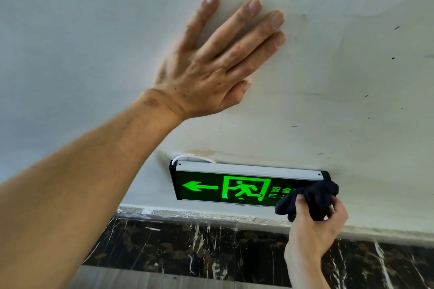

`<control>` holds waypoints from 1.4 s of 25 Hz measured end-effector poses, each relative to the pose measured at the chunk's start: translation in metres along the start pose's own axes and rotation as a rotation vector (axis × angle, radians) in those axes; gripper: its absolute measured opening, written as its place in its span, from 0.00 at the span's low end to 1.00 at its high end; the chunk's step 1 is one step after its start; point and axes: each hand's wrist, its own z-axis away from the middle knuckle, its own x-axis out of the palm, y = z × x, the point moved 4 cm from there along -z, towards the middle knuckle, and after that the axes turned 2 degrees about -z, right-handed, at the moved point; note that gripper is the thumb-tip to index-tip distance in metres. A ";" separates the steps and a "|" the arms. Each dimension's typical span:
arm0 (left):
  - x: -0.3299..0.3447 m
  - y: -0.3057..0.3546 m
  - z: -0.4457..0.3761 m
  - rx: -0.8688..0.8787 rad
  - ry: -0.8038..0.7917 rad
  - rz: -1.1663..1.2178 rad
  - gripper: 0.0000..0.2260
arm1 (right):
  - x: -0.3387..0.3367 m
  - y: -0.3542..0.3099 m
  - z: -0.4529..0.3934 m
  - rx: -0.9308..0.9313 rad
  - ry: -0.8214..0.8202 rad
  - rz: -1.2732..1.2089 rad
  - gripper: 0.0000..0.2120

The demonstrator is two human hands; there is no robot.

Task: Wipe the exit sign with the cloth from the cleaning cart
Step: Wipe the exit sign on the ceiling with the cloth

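A lit green exit sign with a left arrow and a running figure hangs low on the white wall, framed in black and silver. My right hand grips a dark cloth and presses it against the sign's right end, hiding the last letters. My left hand lies flat on the wall above the sign, fingers spread, holding nothing.
The white wall is scuffed and stained. A white cable loops out above the sign's left corner. Below runs a dark marble skirting with white veins, then a grey floor strip.
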 end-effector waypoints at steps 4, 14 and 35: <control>0.000 0.000 -0.001 0.008 -0.004 0.002 0.32 | 0.013 0.004 0.015 -0.061 -0.076 0.133 0.24; 0.001 -0.001 -0.001 0.007 -0.006 0.001 0.33 | 0.058 0.010 0.074 -0.079 -0.352 0.247 0.22; 0.000 -0.001 -0.002 0.002 0.002 -0.008 0.34 | 0.091 0.021 0.136 0.142 -0.777 0.233 0.15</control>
